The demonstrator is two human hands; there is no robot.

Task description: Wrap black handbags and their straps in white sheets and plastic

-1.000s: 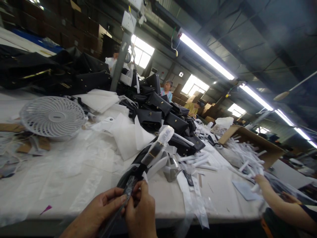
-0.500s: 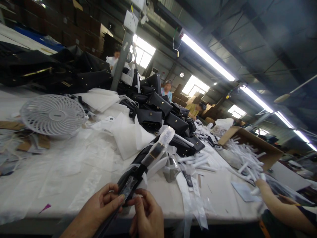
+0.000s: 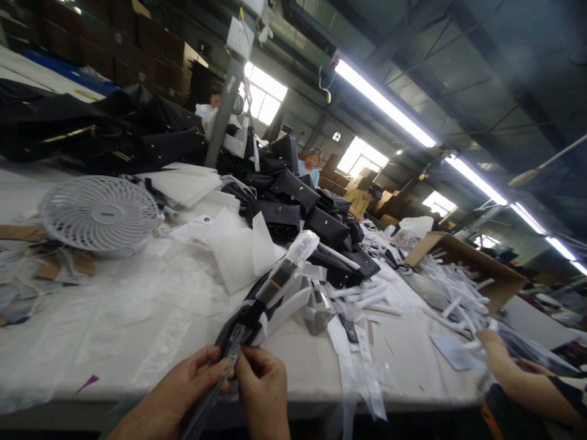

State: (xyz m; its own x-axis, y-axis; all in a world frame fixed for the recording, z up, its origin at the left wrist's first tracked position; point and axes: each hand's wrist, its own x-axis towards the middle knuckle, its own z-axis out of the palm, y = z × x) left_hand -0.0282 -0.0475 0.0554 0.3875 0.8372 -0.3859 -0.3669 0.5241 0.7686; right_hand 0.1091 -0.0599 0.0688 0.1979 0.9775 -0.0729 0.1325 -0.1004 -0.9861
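A long black strap (image 3: 270, 290) with a gold fitting, partly wrapped in clear plastic, rises from my hands toward the table's middle. My left hand (image 3: 183, 394) is closed round the strap's near end from the left. Pressed against it from the right, my right hand (image 3: 263, 391) pinches the plastic wrap on the same end. Both hands hover at the near edge of the white table (image 3: 114, 330).
A white fan (image 3: 98, 214) lies at the left. Black bags (image 3: 293, 208) are piled behind white cloth pouches (image 3: 238, 250). A cardboard box (image 3: 463, 263) of white wrapped pieces stands at the right, where another person's arm (image 3: 518, 382) reaches. Other people sit far back.
My right hand, slightly apart from the strap half a second ago, has closed in again and pinches the wrap at its end. The strap's raised tip has dipped a little.
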